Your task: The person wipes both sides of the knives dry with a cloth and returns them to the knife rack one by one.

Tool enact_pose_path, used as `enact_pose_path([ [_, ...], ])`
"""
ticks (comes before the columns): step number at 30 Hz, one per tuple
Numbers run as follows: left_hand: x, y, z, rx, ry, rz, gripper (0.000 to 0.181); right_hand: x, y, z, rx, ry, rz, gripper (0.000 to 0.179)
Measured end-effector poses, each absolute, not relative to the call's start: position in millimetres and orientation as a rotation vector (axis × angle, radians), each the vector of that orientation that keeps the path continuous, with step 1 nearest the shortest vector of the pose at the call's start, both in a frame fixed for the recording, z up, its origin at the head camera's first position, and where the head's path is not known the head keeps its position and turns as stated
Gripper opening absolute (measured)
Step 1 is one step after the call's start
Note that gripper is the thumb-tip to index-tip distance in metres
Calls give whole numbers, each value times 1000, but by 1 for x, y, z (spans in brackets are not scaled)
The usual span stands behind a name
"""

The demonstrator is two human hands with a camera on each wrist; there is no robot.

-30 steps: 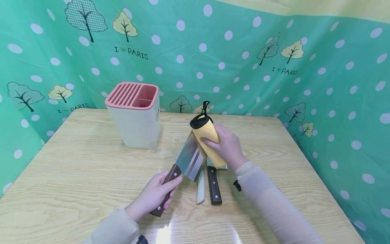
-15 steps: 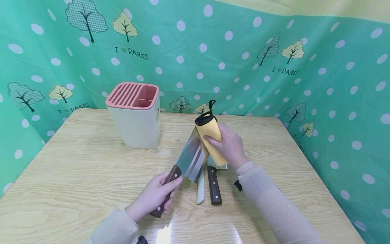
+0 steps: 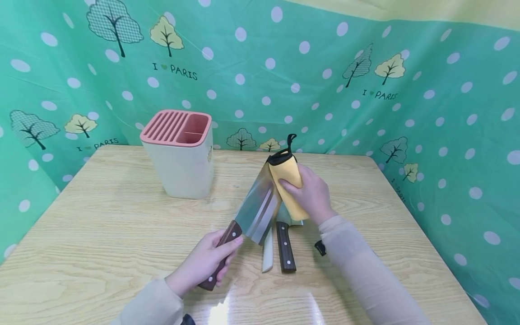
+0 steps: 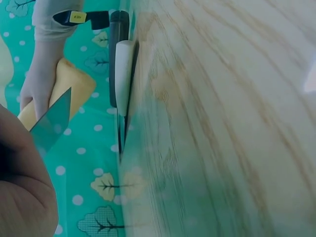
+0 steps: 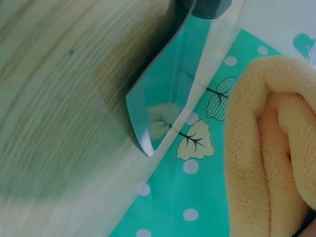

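Note:
My left hand (image 3: pixel 203 259) grips the dark wooden handle of a cleaver (image 3: pixel 256 214), held tilted above the table with its blade pointing away to the right. In my right hand (image 3: pixel 313 192) is a folded yellow cloth (image 3: pixel 290 187) with black trim and a loop, held against the blade's far right edge. A white-handled knife (image 3: pixel 267 255) and a dark-handled knife (image 3: pixel 286 248) lie on the table beneath, their blades partly hidden. The right wrist view shows the fluffy cloth (image 5: pixel 247 163) close up, beside the dark-handled knife's blade (image 5: pixel 170 89).
A white knife holder (image 3: pixel 184 169) with a pink top, slotted on one side and with open compartments on the other, stands at the back left of the wooden table (image 3: pixel 101 225). Behind the table hangs a green dotted curtain (image 3: pixel 252 67).
My right hand has shifted the cloth right and slightly away along the blade, so more of the steel shows. My left hand's grip on the cleaver handle stays nearly in place.

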State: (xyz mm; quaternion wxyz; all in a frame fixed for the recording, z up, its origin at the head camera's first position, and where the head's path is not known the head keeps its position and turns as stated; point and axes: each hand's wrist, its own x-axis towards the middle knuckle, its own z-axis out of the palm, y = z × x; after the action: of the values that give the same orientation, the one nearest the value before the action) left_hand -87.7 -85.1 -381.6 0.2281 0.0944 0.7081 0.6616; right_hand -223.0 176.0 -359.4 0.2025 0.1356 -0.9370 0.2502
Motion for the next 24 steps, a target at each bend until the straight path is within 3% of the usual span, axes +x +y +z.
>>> enact_pose_path([
  [24,-86,-101,-374,200,2043,1768,39,-217,185,-363,196,-2667,854,46],
])
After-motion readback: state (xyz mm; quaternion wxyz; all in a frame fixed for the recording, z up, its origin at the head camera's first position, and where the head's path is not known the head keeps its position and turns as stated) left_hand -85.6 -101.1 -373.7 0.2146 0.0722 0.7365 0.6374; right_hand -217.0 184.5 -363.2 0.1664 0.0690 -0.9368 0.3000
